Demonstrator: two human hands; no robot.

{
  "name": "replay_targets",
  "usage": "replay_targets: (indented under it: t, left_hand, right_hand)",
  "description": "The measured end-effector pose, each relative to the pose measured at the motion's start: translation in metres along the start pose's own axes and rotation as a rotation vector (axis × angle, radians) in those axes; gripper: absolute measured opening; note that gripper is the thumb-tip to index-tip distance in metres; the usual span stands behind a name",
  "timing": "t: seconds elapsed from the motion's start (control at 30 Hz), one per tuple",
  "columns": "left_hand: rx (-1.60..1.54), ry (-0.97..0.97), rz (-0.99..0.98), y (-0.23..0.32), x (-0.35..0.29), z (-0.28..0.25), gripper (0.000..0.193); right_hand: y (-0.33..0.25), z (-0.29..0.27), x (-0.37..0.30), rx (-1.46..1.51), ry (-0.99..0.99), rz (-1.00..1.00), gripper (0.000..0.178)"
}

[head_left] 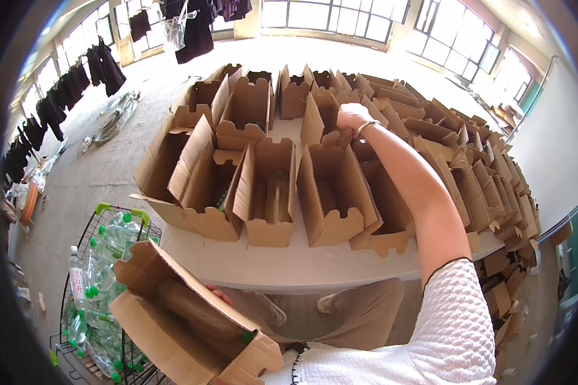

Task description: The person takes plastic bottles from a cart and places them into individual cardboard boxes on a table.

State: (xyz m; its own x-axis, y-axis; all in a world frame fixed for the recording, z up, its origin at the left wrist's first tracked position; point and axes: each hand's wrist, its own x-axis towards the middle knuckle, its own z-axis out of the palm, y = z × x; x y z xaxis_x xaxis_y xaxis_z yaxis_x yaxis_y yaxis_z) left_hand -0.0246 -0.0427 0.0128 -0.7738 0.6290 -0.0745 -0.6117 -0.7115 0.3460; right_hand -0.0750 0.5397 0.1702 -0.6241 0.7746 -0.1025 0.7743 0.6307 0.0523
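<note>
My left hand (219, 294) holds an open cardboard box (183, 314), tilted, at the lower left; only its fingertips show past the box's edge. Inside that box lies a clear plastic bottle (202, 316), with a bit of green at its near end. My right arm stretches forward over the table, and my right hand (355, 117) is closed above an open cardboard box (319, 115) in a far row. What its fingers grip is mostly hidden. In front of it, another open box (331, 199) stands upright. A clear bottle (277, 200) shows inside the box (270, 232) left of that one.
Open cardboard boxes stand in rows on a white-covered table (250, 266), with many more packed at the right (478, 179). A wire basket (63, 308) of clear, green-capped bottles (99, 276) stands at the lower left. Dark clothes (61, 99) hang at the far left.
</note>
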Motion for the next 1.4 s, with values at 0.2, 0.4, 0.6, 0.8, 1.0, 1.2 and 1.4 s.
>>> replay_targets:
  t: [0.2, 0.4, 0.6, 0.8, 1.0, 1.2, 1.4]
  left_hand:
    - [0.01, 0.005, -0.015, 0.002, -0.002, 0.005, 0.053]
    - [0.011, 0.025, -0.015, 0.007, -0.016, 0.003, 0.051]
    - [-0.007, 0.012, -0.041, 0.006, -0.024, 0.006, 0.05]
    - [-0.076, -0.047, -0.1, -0.006, -0.031, 0.013, 0.049]
    - [-0.171, -0.094, -0.219, -0.025, -0.032, 0.04, 0.048]
    - [-0.145, -0.12, -0.441, -0.051, -0.015, 0.101, 0.048]
    - [-0.027, -0.151, -0.552, -0.058, 0.026, 0.169, 0.063]
  right_hand:
    - [-0.005, 0.033, 0.012, -0.071, 0.108, -0.049, 0.038]
    - [-0.011, 0.01, 0.004, -0.091, 0.052, -0.07, 0.035]
    - [0.001, 0.026, -0.002, 0.036, 0.066, -0.023, 0.033]
    - [0.017, -0.011, -0.078, 0.092, 0.64, -0.448, 0.057]
    - [-0.028, -0.083, -0.351, 1.127, -0.602, -0.729, 0.066]
    - [0.008, -0.062, -0.429, 1.216, -0.728, -0.342, 0.043]
    - [0.046, -0.088, -0.4, 1.443, -0.438, -0.047, 0.028]
